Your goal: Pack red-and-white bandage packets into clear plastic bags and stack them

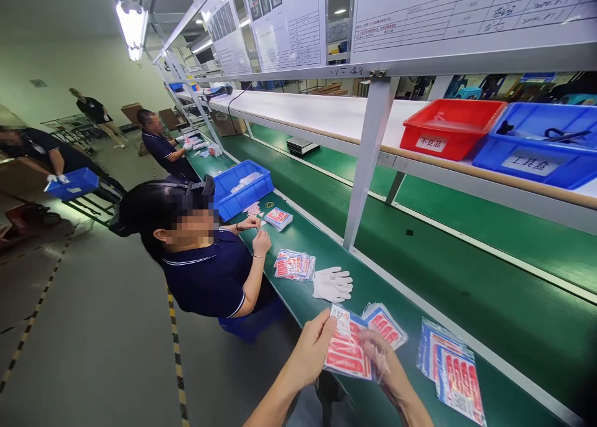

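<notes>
A clear plastic packet [346, 351] with red strips on a blue-edged card and a white QR label is held up over the bench's front edge. My left hand [313, 346] grips its left side, thumb on the front by the label. My right hand [380, 355] is closed on its right side, partly seen through the clear film. Just behind it lies a small stack of similar packets [385, 325]. More packets [454, 371] overlap on the green bench to my right. A white glove [333, 284] rests flat beyond my left hand.
Co-workers sit along the bench on the left; the nearest person's hands [259, 233] are near packet piles [295, 265] and a blue bin [245, 188]. A metal post [368, 166] rises from the bench. Red [450, 128] and blue [541, 144] trays stand on the shelf.
</notes>
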The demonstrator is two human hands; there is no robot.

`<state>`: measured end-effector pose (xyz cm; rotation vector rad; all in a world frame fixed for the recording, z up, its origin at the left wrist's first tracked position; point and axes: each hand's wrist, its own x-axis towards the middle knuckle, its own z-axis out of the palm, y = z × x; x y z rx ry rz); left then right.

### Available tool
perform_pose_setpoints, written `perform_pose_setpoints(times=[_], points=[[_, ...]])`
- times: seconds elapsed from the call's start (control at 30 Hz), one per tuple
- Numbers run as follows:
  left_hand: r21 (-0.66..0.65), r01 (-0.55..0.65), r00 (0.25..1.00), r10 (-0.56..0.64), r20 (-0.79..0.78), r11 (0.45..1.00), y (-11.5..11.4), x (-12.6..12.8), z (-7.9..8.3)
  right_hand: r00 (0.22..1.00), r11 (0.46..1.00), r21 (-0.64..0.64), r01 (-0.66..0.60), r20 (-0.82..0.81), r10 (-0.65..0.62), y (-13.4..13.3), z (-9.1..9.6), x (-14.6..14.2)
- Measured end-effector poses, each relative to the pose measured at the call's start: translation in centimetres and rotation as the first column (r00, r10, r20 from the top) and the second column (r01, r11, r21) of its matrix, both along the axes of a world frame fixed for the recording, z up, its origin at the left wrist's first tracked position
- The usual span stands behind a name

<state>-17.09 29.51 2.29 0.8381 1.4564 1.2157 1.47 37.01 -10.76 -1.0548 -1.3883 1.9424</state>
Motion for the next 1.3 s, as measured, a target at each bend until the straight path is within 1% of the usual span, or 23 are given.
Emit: perform_pose_setpoints(times=[0.1,0.17,0.23,0.33,0.43,0.5,0.57,0.63,0.77,0.83,0.93,1.07,1.3], points=[[0.000,0.044,0.992,-0.044,0.115,0.999,-0.1,-0.2,-0.4,1.000,0.999,0.043,-0.030,-0.004,0.030,0.3,0.1,0.0],[0.001,0.074,0.990,-0.074,0.124,0.997,-0.1,-0.3,-0.4,0.999,0.998,0.058,-0.036,0.009,0.035,0.5,0.6,0.0],[0.009,0.087,0.995,-0.087,0.040,0.996,-0.2,-0.2,-0.3,0.997,0.994,0.084,-0.064,0.047,0.060,0.7,1.6,-0.1],[0.029,0.056,0.988,-0.051,-0.146,0.998,-0.4,0.5,-0.4,0.991,0.987,0.126,-0.096,0.106,0.083,0.9,3.4,-0.4],[0.032,0.025,0.956,-0.014,-0.294,0.999,-0.4,1.4,-0.9,0.990,0.986,0.139,-0.091,0.122,0.074,1.0,4.9,-0.7],[0.023,0.028,0.927,-0.017,-0.375,0.999,-0.4,2.0,-1.4,0.991,0.988,0.126,-0.084,0.112,0.070,1.0,5.2,-0.7],[0.011,0.035,0.892,-0.026,-0.452,0.999,-0.4,2.4,-1.7,0.993,0.992,0.103,-0.071,0.098,0.061,0.9,5.1,-0.6],[-0.002,0.046,0.851,-0.040,-0.523,0.999,-0.4,2.7,-1.6,0.995,0.995,0.080,-0.064,0.083,0.058,0.8,4.6,-0.6],[-0.051,0.069,0.773,-0.085,-0.628,0.996,-0.1,3.1,-0.6,0.998,0.997,0.063,-0.047,0.049,0.044,0.6,3.5,-0.6],[-0.068,0.075,0.750,-0.101,-0.653,0.995,0.1,3.3,0.0,0.999,0.998,0.056,-0.040,0.031,0.038,0.5,3.1,-0.7],[-0.066,0.081,0.745,-0.104,-0.659,0.995,0.3,3.3,0.3,0.999,0.999,0.035,-0.036,0.011,0.035,0.3,3.0,-0.8],[-0.053,0.060,0.754,-0.081,-0.652,0.997,0.6,3.2,0.2,1.000,1.000,0.004,-0.031,0.001,0.031,0.2,3.3,-0.9],[-0.046,0.042,0.793,-0.061,-0.606,0.998,0.9,2.8,-0.2,1.000,0.999,-0.021,-0.029,0.008,0.029,0.0,4.5,-1.0]])
